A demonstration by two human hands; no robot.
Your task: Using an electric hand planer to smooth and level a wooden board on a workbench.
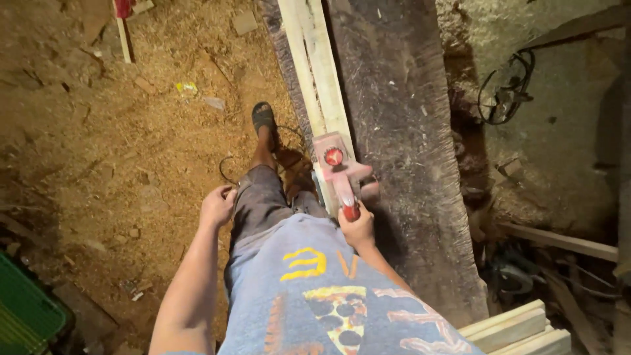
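My right hand [358, 227] grips the red handle of a power planer [336, 164], which rests on pale wooden strips [314, 62] laid along a dark workbench [401, 131]. My left hand [217, 205] hangs beside my thigh, fingers curled by the grey shorts; whether it holds the thin black cord [227, 172] cannot be told. My sandalled foot [264, 118] stands on the sawdust floor.
Sawdust and wood scraps cover the ground on the left. A green crate [26, 312] sits at the bottom left. More pale strips [519, 329] lie at the bottom right. A coil of black cable [506, 89] and lumber lie beyond the bench on the right.
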